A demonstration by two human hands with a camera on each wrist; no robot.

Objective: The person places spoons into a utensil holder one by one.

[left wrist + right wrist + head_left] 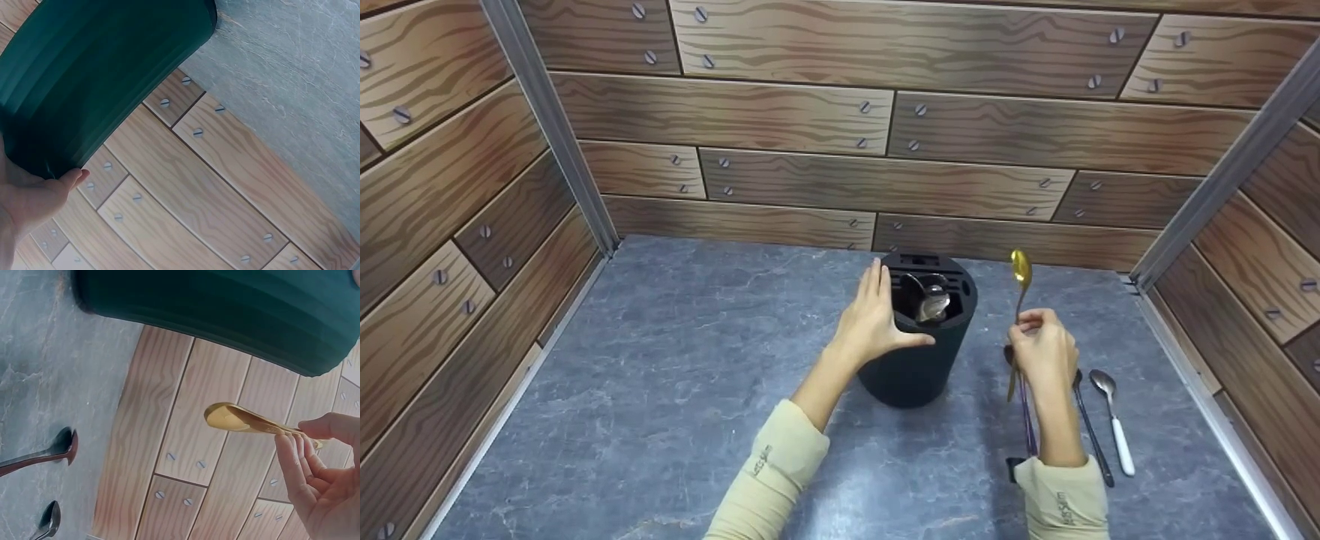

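A dark green cutlery holder [915, 367] with a black slotted top stands upright on the table. Metal spoons [934, 300] sit inside its large opening, bowls up. My left hand [870, 322] rests against the holder's left side at the rim, fingers straight and thumb spread across the front; the left wrist view shows this hand [39, 197] touching the rim end. To the right of the holder, my right hand [1044, 349] pinches a gold spoon [1020, 270] by its handle, bowl upward, above the table. In the right wrist view, thumb and fingertips hold the gold spoon [230, 417].
Under and beside my right arm lie a spoon with a purplish handle [1027, 416], a black spoon [1093, 435] and a white-handled spoon [1121, 442]. A small black piece [1015, 469] shows by the right sleeve. Wood-patterned walls [810, 112] enclose the grey table [660, 360].
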